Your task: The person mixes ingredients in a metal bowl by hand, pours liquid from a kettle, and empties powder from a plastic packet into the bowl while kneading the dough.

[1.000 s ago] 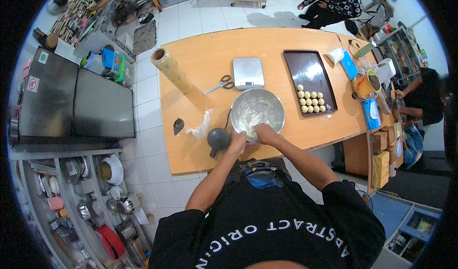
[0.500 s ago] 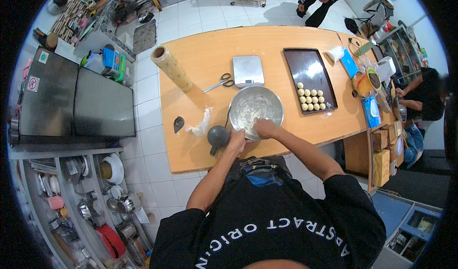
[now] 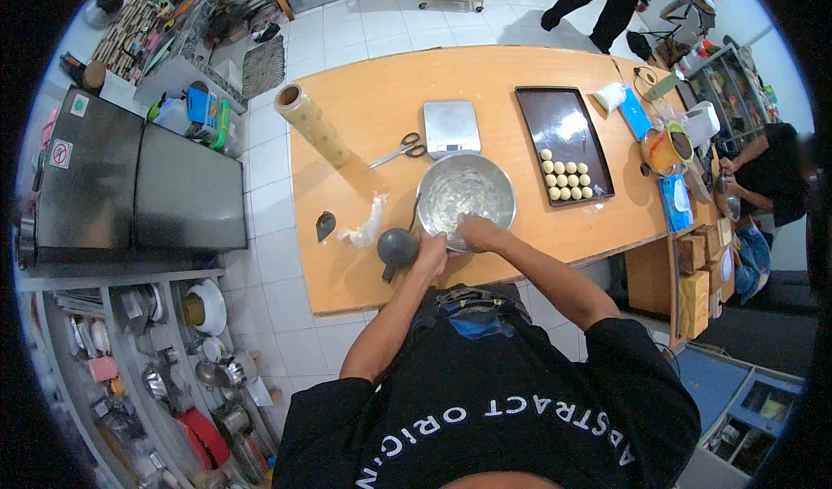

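Note:
A steel mixing bowl [image 3: 503, 185] with pale, crumbly dough [image 3: 451, 205] inside stands at the table's near edge. Closed around its near-left rim is my left hand [image 3: 432, 251]. My right hand [image 3: 479, 232] reaches over the near-right rim, its fingers curled down into the dough; the fingertips are partly hidden. Just left of the bowl sits a dark grey round thing [image 3: 397, 248] with a short stub. A flat kitchen scale [image 3: 451, 125] lies right behind the bowl, and scissors [image 3: 407, 148] rest to its left.
On the table [image 3: 381, 90] are a dark tray [image 3: 555, 125] with rows of dough balls [image 3: 565, 181], a roll of plastic wrap [image 3: 312, 125], crumpled plastic [image 3: 368, 222] and an orange pot [image 3: 663, 151]. One person [image 3: 607, 3] is beyond the table; another person [image 3: 771, 168] works at far right.
My right hand has shifted very slightly within the bowl; my left hand keeps its place. The person beyond the table has stepped to the right.

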Tool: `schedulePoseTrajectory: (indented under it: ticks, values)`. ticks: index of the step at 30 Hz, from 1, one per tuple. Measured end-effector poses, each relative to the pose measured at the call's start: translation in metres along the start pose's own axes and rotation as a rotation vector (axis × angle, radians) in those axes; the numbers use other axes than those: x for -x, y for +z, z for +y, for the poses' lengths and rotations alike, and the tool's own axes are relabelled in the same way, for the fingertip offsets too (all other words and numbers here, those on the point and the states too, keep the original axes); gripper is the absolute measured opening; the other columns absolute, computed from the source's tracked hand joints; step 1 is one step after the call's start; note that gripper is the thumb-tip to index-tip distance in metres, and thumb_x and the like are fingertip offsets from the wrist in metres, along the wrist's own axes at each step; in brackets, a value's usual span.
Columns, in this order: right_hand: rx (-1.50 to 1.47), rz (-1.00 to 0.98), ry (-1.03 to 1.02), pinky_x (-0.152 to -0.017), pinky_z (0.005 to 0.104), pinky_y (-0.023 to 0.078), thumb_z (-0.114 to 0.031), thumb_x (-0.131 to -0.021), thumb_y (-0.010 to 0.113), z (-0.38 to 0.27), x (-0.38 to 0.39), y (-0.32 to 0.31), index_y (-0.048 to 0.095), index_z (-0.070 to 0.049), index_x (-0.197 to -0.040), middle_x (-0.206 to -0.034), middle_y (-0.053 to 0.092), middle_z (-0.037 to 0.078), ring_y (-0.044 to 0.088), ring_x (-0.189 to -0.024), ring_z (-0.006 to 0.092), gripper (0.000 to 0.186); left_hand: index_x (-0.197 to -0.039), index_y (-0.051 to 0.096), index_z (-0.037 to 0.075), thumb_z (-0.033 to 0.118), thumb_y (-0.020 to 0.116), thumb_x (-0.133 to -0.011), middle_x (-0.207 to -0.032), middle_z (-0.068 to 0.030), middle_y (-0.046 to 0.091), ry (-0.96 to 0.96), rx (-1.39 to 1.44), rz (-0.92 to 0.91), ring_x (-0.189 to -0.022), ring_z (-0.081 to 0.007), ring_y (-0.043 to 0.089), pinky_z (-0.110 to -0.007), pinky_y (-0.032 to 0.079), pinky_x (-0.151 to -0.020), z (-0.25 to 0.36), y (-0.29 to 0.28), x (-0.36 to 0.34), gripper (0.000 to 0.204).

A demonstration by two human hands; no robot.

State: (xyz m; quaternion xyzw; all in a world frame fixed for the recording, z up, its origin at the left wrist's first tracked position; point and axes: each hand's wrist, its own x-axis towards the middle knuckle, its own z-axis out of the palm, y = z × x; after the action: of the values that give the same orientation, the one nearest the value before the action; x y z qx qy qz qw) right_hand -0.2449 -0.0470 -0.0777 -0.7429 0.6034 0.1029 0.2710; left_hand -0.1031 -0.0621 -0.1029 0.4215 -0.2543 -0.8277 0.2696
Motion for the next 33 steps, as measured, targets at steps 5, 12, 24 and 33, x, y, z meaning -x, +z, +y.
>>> schedulePoseTrajectory:
  ticks: [5,12,24,33]
  values:
    - [0.136,-0.014,-0.010,-0.076,0.0416,0.047,-0.009,-0.071,0.055,0.020,0.018,-0.015,0.063,-0.004,-0.080,-0.102,0.055,0.021,0.057,-0.088,0.0354,0.013,-0.125,0.026,0.006,0.002,0.028,-0.084,-0.120,-0.0170,0.043,0.007,0.016,0.012,-0.102,-0.0313,0.052,-0.045,0.053,-0.074,-0.005,-0.005,-0.003,0.042]
    - [0.004,0.026,0.066,-0.070,0.0410,0.049,-0.009,-0.073,0.051,0.020,0.006,-0.006,0.062,-0.001,-0.078,-0.090,0.058,0.022,0.059,-0.083,0.0357,0.015,-0.126,0.019,0.009,-0.008,0.028,-0.080,-0.123,-0.0197,0.036,-0.040,0.042,0.026,-0.104,-0.0363,0.049,-0.051,0.053,-0.070,0.006,0.007,0.001,0.050]
    - [0.136,0.083,0.081,-0.067,0.0418,0.049,-0.013,-0.073,0.052,0.031,0.012,-0.019,0.061,-0.002,-0.082,-0.086,0.060,0.020,0.060,-0.080,0.0340,0.017,-0.128,0.019,0.009,-0.005,0.026,-0.081,-0.123,-0.0186,0.038,-0.023,-0.045,0.009,-0.104,-0.0340,0.050,-0.049,0.053,-0.072,0.010,0.007,0.004,0.049]
    - [-0.031,0.174,-0.017,-0.065,0.0428,0.048,-0.005,-0.069,0.053,0.007,-0.002,0.000,0.061,0.000,-0.078,-0.077,0.060,0.021,0.059,-0.077,0.0357,0.013,-0.129,0.020,0.012,-0.002,0.027,-0.083,-0.124,-0.0174,0.038,-0.037,-0.048,0.029,-0.104,-0.0335,0.049,-0.050,0.051,-0.077,0.007,0.012,0.005,0.048]
